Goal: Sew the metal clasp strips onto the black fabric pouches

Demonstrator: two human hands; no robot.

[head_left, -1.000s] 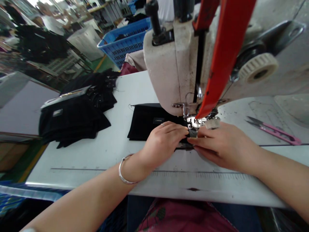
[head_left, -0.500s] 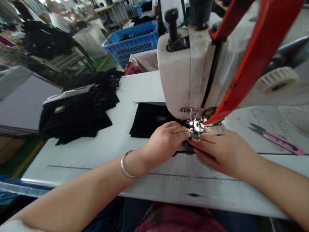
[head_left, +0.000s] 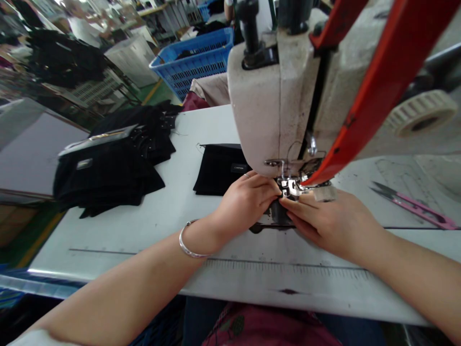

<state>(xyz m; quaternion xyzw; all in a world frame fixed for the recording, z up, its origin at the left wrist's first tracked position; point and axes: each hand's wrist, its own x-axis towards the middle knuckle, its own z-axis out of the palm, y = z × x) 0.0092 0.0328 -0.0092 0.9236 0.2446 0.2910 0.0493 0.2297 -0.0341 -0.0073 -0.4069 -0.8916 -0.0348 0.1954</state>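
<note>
A black fabric piece (head_left: 218, 173) with a small dark label (head_left: 239, 167) lies on the white sewing table, its right part under the head of the sewing machine (head_left: 264, 110). My left hand (head_left: 248, 199), with a ring and a silver bangle, has its fingers pressed together on the fabric's near edge, just left of the presser foot (head_left: 290, 187). From the right, my right hand (head_left: 327, 216) reaches under the foot, thumb and fingers pinched at the same edge. The fabric between the fingertips is mostly hidden by the hands and the foot.
Pink-handled thread snips (head_left: 414, 204) lie on the right. A stack of black fabric pieces (head_left: 108, 168) sits on the table's left. A red guard bar (head_left: 374, 91) slants across the machine. Behind stand a blue crate (head_left: 196, 62) and a seated person (head_left: 82, 29).
The black fabric has shifted slightly away from me, deeper under the machine. My left hand has moved a little with it. My right hand stays close to the presser foot.
</note>
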